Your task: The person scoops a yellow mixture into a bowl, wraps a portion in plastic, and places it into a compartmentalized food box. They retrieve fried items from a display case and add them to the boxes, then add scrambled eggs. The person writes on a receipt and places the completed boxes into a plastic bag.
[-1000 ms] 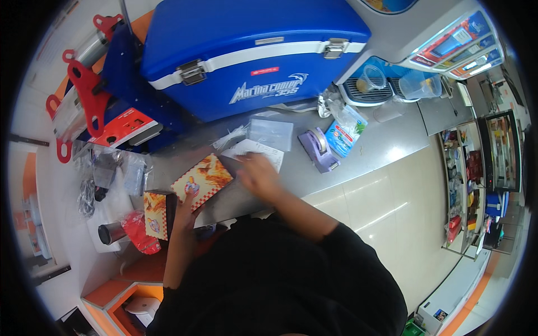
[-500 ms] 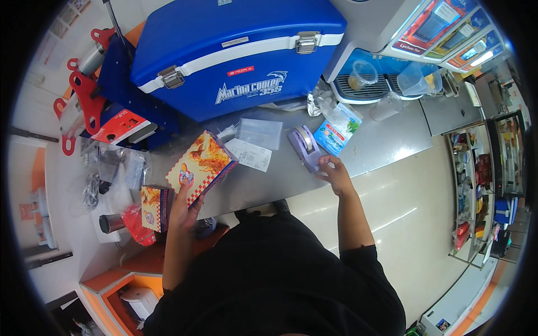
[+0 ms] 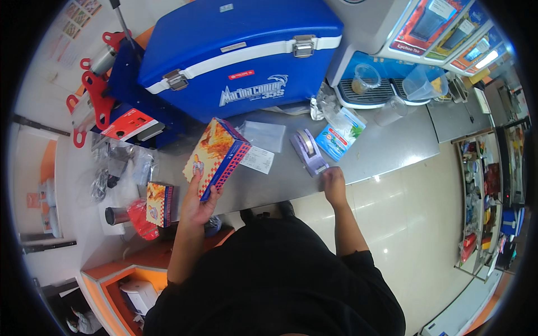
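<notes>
My left hand (image 3: 200,205) grips a patterned food carton (image 3: 218,155) by its lower end, with the thumb on the printed front and the fingers along the checkered side. The carton is tilted above the counter's front edge. At the cutting end of a purple tape dispenser (image 3: 304,147), my right hand (image 3: 335,186) has its fingers pressed together; whatever is between them is too small to make out. The dispenser stands on the steel counter (image 3: 367,159). A paper receipt (image 3: 258,159) and a clear plastic sleeve (image 3: 263,136) lie between carton and dispenser.
A large blue cooler box (image 3: 241,61) fills the back of the counter. Beside the dispenser lies a blue-and-green packet (image 3: 341,134). A drink dispenser (image 3: 364,92) with plastic cups is at the back right. A second carton (image 3: 159,204) stands at the left near a dark cup (image 3: 116,216).
The carton in my left hand has turned, showing more of its checkered side. My right hand has drawn slightly toward me from the dispenser's end, its fingers closing together. The view has shifted a little.
</notes>
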{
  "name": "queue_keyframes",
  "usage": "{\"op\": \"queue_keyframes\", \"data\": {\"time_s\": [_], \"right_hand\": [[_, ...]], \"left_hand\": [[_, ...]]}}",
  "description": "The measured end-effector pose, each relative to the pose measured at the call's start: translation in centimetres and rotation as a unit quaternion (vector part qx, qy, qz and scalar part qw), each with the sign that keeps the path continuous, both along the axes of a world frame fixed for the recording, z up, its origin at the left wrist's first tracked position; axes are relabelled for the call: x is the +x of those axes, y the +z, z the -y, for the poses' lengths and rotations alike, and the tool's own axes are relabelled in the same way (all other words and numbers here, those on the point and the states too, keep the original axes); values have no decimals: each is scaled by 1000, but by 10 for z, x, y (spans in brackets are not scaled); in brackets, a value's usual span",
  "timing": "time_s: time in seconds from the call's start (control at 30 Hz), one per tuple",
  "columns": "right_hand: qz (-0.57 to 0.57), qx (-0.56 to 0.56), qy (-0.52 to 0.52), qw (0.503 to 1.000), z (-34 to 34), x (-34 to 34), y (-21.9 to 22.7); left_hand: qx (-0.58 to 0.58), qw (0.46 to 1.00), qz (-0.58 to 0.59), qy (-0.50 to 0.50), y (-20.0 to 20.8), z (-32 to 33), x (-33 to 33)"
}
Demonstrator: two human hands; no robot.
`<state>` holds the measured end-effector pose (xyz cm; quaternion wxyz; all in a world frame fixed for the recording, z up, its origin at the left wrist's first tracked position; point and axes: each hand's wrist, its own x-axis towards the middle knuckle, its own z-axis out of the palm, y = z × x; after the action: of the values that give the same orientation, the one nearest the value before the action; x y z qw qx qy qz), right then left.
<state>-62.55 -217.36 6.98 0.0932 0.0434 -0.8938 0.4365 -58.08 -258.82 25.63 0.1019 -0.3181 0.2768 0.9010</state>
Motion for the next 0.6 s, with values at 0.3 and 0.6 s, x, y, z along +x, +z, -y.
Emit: {"op": "queue_keyframes", "data": {"time_s": [0.3,0.6], "right_hand": [[45,46,-15,998,19,4,90],[179,-384,266,866,167,-13,199]], "left_hand": [[59,998,19,-3,15,-6,-12],[86,996,5,-8,32,-21,-23]]}}
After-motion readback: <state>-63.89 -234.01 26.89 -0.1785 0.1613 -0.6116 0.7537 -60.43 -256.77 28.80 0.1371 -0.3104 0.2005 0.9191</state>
